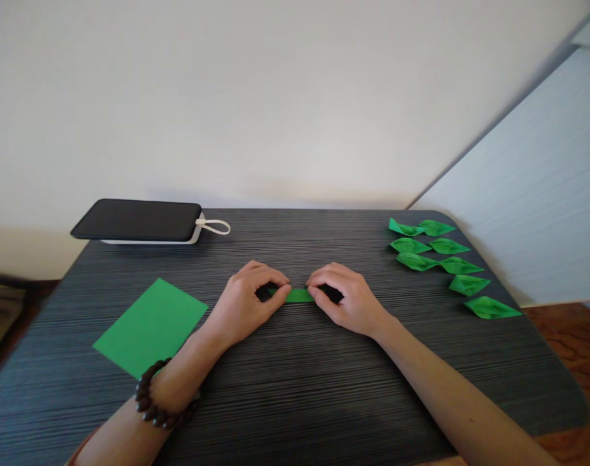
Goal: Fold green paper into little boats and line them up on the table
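A narrow folded strip of green paper (299,296) lies across the middle of the table, between my two hands. My left hand (249,298) pinches its left end between thumb and fingers, covering part of that end. At the other end, my right hand (346,296) grips the strip the same way, thumb below and fingertips above. A flat green paper sheet (151,327) rests to the left, partly behind my left forearm, which wears a dark beaded bracelet.
Several folded green paper shapes (440,264) lie in rows at the right side of the dark table (295,401). At the back left, a black phone (136,219) sits on a white block with a looped white strap (214,226). A pale wall (295,97) rises behind.
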Tool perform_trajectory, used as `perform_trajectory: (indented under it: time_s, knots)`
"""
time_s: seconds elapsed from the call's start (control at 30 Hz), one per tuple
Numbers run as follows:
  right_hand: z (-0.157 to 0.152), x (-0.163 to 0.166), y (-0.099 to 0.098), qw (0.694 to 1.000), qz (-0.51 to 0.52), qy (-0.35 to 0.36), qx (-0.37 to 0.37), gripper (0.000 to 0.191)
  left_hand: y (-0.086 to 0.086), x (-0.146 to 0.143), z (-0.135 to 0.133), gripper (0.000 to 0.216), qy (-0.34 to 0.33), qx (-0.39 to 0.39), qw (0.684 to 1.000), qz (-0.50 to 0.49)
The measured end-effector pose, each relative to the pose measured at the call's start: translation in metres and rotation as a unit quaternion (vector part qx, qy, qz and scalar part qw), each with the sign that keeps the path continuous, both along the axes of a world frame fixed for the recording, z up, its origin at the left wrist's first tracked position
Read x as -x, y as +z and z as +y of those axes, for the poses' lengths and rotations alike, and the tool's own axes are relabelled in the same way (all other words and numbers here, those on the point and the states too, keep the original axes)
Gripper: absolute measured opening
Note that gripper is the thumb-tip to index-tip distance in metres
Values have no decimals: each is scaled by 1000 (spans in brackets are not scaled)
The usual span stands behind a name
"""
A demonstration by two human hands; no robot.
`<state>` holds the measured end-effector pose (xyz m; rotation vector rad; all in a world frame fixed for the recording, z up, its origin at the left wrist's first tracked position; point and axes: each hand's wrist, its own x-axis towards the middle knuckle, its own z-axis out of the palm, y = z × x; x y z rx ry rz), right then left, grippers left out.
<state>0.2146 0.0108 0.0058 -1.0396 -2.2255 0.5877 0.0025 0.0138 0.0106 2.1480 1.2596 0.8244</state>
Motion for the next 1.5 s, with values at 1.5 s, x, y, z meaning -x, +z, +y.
perform_trajectory:
  time_s: [1.5]
  knots:
    - [-2,3,0,1000,-1,6,9,9,-3,1,0,14,-78,-15,996,-27]
